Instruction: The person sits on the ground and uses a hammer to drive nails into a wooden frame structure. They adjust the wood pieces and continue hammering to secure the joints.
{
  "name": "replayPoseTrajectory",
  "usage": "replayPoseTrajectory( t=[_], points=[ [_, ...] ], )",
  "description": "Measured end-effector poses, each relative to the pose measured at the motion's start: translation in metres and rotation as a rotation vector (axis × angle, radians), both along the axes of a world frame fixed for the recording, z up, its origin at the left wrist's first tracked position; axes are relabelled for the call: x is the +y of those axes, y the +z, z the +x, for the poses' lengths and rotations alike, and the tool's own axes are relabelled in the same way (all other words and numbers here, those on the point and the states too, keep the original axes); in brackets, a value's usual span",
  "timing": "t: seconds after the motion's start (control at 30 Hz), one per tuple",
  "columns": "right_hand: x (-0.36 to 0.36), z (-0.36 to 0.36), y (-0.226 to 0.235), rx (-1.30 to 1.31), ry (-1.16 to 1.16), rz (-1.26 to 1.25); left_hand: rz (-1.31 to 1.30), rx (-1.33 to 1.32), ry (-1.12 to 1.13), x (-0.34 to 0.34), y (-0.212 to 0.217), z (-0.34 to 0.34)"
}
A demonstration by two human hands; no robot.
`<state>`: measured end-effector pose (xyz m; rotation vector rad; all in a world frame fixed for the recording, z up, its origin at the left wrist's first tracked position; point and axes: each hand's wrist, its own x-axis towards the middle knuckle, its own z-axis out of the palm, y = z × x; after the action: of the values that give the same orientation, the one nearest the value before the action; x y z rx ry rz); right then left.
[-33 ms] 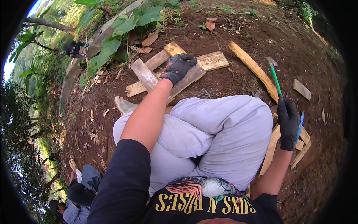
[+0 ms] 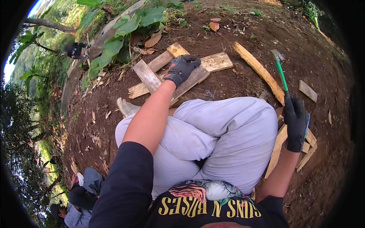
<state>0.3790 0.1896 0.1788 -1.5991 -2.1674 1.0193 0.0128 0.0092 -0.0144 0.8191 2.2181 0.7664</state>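
Observation:
My left hand [image 2: 183, 69], in a dark glove, rests on crossed wooden boards [image 2: 194, 81] on the soil. Its fingers are bent and pressed together; whatever is in them is hidden. Beside my right knee, my gloved right hand [image 2: 295, 123] is closed around a hammer [image 2: 280, 72] with a green shaft and a metal head, held up with the head pointing away from me. A thin strip of something blue [image 2: 308, 122] shows at that hand's outer edge, mostly covered by it. Loose nails [image 2: 208, 95] lie in front of my bent legs, near the boards.
A long curved plank [image 2: 258, 72] lies at the right, with a short wood piece [image 2: 307, 91] farther right. More wood offcuts [image 2: 307, 152] lie under my right forearm. Large-leaved plants [image 2: 125, 38] border the far left. One person [image 2: 78, 50] is far left; others [image 2: 81, 195] are low at left.
The hammer head has risen slightly and turned, swinging a little away from me. My right hand has tilted, covering more of the blue strip. My left hand and the boards stay put.

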Motion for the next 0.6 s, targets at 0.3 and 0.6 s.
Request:
replayPoseTrajectory(
  t=[0.3,0.6],
  points=[
    [-0.027,-0.157,0.042,0.464,0.194,-0.467,-0.029,-0.044,-0.003,0.001,0.012,0.001],
    [-0.031,-0.183,-0.035,-0.109,0.323,-0.422,-0.022,0.026,-0.029,0.003,0.014,0.0]
  ],
)
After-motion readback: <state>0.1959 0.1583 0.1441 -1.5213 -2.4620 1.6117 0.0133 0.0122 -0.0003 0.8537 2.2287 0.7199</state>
